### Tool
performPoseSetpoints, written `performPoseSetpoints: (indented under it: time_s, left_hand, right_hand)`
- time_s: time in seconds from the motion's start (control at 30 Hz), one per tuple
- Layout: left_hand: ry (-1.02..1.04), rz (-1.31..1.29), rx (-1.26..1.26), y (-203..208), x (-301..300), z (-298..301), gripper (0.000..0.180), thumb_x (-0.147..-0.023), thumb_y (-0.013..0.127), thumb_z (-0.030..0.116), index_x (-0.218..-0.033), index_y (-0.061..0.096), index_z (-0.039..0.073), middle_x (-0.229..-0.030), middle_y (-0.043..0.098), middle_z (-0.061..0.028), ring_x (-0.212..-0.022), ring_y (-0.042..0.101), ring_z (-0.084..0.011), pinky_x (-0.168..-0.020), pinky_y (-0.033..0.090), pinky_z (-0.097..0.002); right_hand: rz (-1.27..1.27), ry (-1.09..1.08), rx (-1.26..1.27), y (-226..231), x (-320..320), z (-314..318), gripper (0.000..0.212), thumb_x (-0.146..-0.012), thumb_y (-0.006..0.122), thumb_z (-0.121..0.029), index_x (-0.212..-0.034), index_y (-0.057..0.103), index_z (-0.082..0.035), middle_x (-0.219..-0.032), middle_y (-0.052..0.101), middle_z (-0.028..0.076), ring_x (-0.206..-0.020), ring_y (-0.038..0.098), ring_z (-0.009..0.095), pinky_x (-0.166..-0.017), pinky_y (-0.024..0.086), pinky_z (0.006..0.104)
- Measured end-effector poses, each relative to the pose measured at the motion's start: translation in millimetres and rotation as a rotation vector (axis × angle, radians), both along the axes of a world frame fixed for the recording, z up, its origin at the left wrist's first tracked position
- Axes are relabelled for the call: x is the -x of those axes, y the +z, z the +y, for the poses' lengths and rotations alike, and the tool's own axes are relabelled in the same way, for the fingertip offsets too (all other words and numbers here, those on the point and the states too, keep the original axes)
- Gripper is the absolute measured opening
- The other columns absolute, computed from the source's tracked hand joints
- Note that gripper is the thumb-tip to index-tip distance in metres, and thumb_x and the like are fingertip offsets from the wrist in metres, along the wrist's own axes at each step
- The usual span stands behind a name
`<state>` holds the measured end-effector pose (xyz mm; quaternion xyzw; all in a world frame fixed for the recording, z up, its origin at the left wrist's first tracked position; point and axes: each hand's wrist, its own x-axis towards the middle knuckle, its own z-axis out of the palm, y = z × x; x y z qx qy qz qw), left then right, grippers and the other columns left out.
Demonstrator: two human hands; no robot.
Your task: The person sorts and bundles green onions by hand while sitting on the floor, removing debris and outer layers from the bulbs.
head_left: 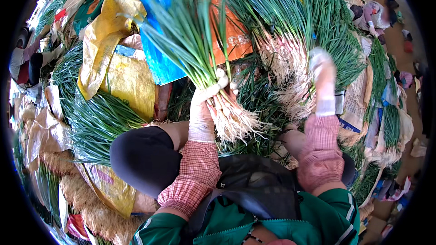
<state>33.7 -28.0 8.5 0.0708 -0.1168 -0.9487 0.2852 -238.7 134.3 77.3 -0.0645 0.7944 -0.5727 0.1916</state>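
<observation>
My left hand (pixel 202 102), with white wrapping on its fingers, is closed round a bunch of spring onions (pixel 191 52). The green leaves point up and away from me, and the pale bulbs and stringy roots hang to the right of my fist. Off to the right, my right hand (pixel 323 75) is smeared by motion, so its fingers cannot be made out. It is beside the root ends of a large heap of spring onions (pixel 286 41). Checked sleeve covers reach over both my forearms.
Blue sheeting (pixel 159 31) and orange sheeting (pixel 236 31) lie beyond the bunch. A yellow woven sack (pixel 129 81) and more green leaves (pixel 102 124) are at the left. Other people sit at the far left (pixel 34 63) and far right (pixel 372 16). My bent knee (pixel 143 156) is close by.
</observation>
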Motion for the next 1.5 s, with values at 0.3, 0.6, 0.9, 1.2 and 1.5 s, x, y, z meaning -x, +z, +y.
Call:
performPoseSetpoints:
  time_s: [0.3,0.6,0.9,1.2,1.5]
  left_hand:
    - [-0.150,-0.019,-0.100,-24,31,18,0.053,-0.075,0.064,0.009,-0.124,0.047,-0.003,-0.094,0.057,-0.0086,-0.081,0.055,-0.0181,-0.078,0.047,-0.0342]
    - [-0.124,-0.212,0.070,-44,32,6,0.032,-0.077,0.064,0.001,-0.107,0.055,-0.002,-0.091,0.066,-0.0161,-0.080,0.067,-0.0297,-0.068,0.057,-0.0382]
    - [-0.163,-0.414,0.213,-42,36,18,0.035,-0.075,0.069,-0.003,-0.108,0.058,-0.001,-0.096,0.065,-0.0083,-0.086,0.064,-0.0188,-0.078,0.053,-0.0312]
    - [-0.090,-0.008,0.021,-18,26,23,0.034,-0.078,0.066,0.002,-0.110,0.054,0.000,-0.098,0.063,-0.0159,-0.095,0.063,-0.0326,-0.081,0.054,-0.0453]
    - [-0.119,-0.005,0.020,-27,28,18,0.061,-0.078,0.062,0.016,-0.132,0.041,-0.002,-0.112,0.059,-0.0134,-0.105,0.058,-0.0315,-0.090,0.050,-0.0443]
  right_hand:
    - [0.736,0.437,-0.424,-56,28,-88,0.030,-0.089,0.054,-0.038,-0.096,0.067,-0.012,-0.083,0.067,0.013,-0.075,0.063,0.029,-0.066,0.051,0.0388]
    - [0.657,1.015,-0.355,-71,-92,-36,0.031,-0.093,0.050,-0.045,-0.079,0.063,-0.020,-0.064,0.060,0.000,-0.057,0.058,0.016,-0.054,0.048,0.0299]
    - [0.511,0.562,-0.094,-100,-97,-90,0.015,-0.087,0.061,-0.015,-0.091,0.060,-0.001,-0.071,0.062,0.009,-0.058,0.055,0.017,-0.056,0.046,0.0326]
    - [-0.256,0.684,-0.303,-133,-98,-44,0.019,-0.091,0.051,-0.010,-0.105,0.062,-0.003,-0.099,0.064,0.007,-0.084,0.059,0.020,-0.084,0.047,0.0285]
    - [0.986,0.550,-0.840,-88,23,-88,0.019,-0.080,0.065,-0.025,-0.093,0.067,-0.012,-0.087,0.066,0.010,-0.085,0.062,0.028,-0.079,0.048,0.0377]
